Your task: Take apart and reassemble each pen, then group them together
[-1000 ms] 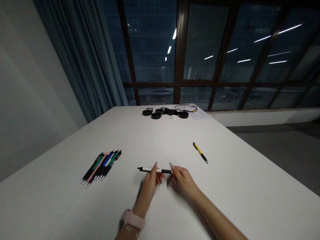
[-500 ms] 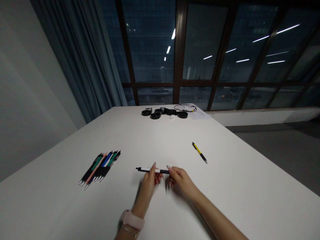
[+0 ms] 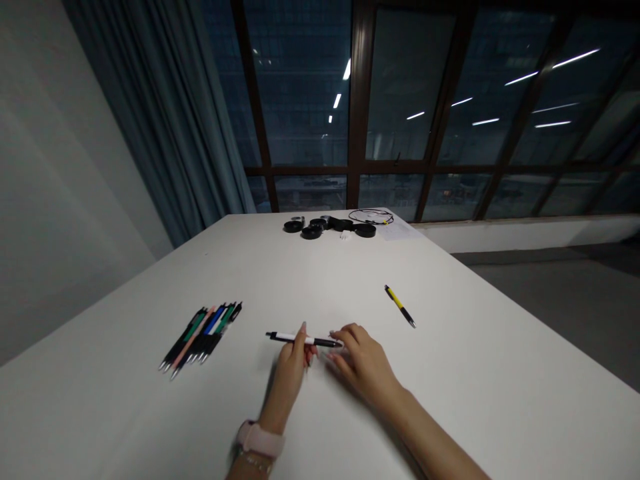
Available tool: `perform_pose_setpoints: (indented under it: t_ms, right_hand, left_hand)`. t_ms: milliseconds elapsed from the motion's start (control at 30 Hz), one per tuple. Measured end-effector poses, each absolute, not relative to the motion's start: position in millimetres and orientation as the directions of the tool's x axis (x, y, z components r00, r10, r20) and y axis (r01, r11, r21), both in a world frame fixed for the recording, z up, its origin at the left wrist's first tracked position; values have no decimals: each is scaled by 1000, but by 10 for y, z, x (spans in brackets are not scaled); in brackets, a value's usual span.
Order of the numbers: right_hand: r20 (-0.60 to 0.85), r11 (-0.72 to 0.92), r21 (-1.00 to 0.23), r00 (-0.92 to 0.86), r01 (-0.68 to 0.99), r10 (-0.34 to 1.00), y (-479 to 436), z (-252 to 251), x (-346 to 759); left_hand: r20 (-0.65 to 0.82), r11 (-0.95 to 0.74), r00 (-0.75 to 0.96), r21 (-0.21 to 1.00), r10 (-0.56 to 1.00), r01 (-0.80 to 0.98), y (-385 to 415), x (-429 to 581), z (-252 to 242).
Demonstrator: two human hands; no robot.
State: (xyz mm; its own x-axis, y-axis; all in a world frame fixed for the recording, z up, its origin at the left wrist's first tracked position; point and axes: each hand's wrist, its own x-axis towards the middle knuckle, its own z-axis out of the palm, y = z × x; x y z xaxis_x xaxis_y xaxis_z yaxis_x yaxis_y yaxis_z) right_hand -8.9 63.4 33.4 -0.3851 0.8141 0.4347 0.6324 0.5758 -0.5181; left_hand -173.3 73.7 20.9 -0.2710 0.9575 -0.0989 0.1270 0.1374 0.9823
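A black and white pen (image 3: 287,337) is held level just above the white table (image 3: 475,373). My left hand (image 3: 291,363) pinches it near its middle, fingers closed round the barrel. My right hand (image 3: 361,363) is at the pen's right tip, its fingers loosened and partly spread, the fingertips still beside or touching the tip. A pink watch is on my left wrist.
A row of several coloured pens (image 3: 203,333) lies to the left. A yellow and black pen (image 3: 399,305) lies alone to the right. Black round items (image 3: 330,228) and a thin cable (image 3: 371,215) sit at the table's far edge, under dark windows.
The pen and my left hand have shifted slightly left. My right hand's fingers have loosened from a pinch at the pen's right end and spread out.
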Motion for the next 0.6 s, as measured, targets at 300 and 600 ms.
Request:
perform_pose_setpoints:
  t_ms: [300,600]
  right_hand:
    - [531,589,-265,-394,763,750,758,328,-1]
    - [445,46,-378,138,925,885,1161,258,1038]
  left_hand:
    - [-93,122,-192,981,977,148,694,-1708,226]
    - [-114,130,-128,983,985,125,693,-1709,179]
